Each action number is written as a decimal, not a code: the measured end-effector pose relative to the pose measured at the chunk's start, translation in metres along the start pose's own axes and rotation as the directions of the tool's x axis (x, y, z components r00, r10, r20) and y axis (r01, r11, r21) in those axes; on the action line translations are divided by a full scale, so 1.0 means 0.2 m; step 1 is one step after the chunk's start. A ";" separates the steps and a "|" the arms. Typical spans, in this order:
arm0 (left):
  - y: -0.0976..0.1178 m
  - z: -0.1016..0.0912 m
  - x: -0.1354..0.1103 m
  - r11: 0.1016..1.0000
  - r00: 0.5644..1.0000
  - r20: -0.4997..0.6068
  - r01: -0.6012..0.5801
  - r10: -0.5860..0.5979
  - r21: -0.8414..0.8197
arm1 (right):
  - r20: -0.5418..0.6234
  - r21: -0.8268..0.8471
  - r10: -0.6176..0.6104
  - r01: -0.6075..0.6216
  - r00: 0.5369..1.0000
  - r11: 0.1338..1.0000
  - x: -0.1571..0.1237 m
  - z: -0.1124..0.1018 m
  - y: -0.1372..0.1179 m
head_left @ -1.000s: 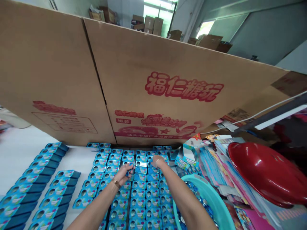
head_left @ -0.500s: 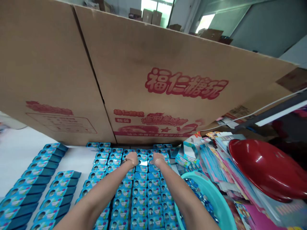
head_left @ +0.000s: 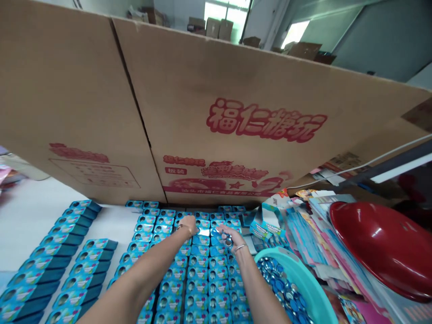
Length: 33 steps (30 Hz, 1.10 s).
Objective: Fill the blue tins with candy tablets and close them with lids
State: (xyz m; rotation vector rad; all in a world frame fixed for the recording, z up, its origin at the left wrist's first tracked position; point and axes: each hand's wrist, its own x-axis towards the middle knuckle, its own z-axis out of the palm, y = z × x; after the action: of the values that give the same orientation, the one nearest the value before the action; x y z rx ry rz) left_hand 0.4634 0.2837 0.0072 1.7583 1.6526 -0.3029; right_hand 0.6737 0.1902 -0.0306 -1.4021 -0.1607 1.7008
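Many small blue boxes (head_left: 199,274) with round windows stand in close rows on the white table. My left hand (head_left: 189,224) reaches to the far rows, its fingers curled down onto a box near the cardboard wall. My right hand (head_left: 228,236) hovers just right of it, palm partly up, fingers pinched round a small round shiny piece (head_left: 228,242). A teal basin (head_left: 303,283) full of such blue and silver round pieces sits by my right forearm.
A tall cardboard sheet (head_left: 236,126) with red print walls off the far side of the table. More blue boxes (head_left: 50,261) lie in slanted rows at the left. Flat printed cartons (head_left: 300,229) and a red basin (head_left: 381,247) are piled at the right.
My right hand has drawn back from the far row and turned over, now showing a small round piece in its fingers. My left hand stays at the far boxes.
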 end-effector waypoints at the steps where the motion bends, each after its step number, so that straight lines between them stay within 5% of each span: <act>1: -0.03 -0.02 -0.02 0.996 1.000 -0.010 -0.005 0.004 -0.087 | 0.012 -0.050 -0.005 0.005 1.000 0.999 0.00 0.02 -0.01; 4: -0.13 -0.06 -0.12 0.907 0.999 0.002 -0.034 0.038 -0.421 | 0.010 -0.225 -0.039 0.040 0.999 0.973 0.00 0.05 -0.02; 8: -0.27 -0.03 -0.28 0.665 0.994 0.057 -0.022 0.096 -0.747 | -0.022 -0.440 -0.120 0.098 0.993 0.892 0.01 0.06 -0.02; 10: -0.31 0.01 -0.35 0.401 0.986 0.127 0.073 0.110 -0.913 | -0.023 -0.515 -0.154 0.120 0.988 0.848 0.02 0.05 -0.02; 13: -0.36 0.10 -0.41 -0.187 0.947 0.274 0.303 0.165 -0.934 | -0.017 -0.634 -0.188 0.134 0.982 0.762 0.05 0.06 -0.02; 14: -0.36 0.12 -0.41 -0.304 0.936 0.303 0.345 0.180 -0.888 | -0.013 -0.675 -0.196 0.136 0.980 0.725 0.06 0.06 -0.02; 16: -0.36 0.16 -0.40 -0.364 0.930 0.321 0.367 0.180 -0.856 | -0.015 -0.749 -0.208 0.127 0.978 0.650 0.09 0.08 -0.04; 22: -0.32 0.17 -0.35 -0.275 0.948 0.309 0.316 0.069 -0.908 | -0.083 -0.906 -0.200 0.010 0.976 0.423 0.23 0.21 -0.10; 27: -0.31 0.13 -0.32 -0.125 0.976 0.189 0.203 0.111 -0.971 | -0.138 -0.983 -0.186 -0.111 0.973 0.149 0.33 0.27 -0.15; 31: -0.28 0.07 -0.22 0.456 0.996 0.021 -0.019 0.081 -0.890 | -0.143 -0.988 -0.214 -0.151 0.966 -0.020 0.34 0.28 -0.17; 33: -0.24 0.05 -0.12 0.648 0.999 -0.041 -0.048 0.026 -0.760 | -0.145 -0.983 -0.246 -0.167 0.958 -0.072 0.35 0.29 -0.18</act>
State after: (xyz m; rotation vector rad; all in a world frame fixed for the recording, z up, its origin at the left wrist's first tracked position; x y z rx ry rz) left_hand 0.4159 0.2559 -0.0007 1.1254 1.4367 0.4122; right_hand 0.6484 0.2840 -0.0384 -2.6652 -1.6621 1.0552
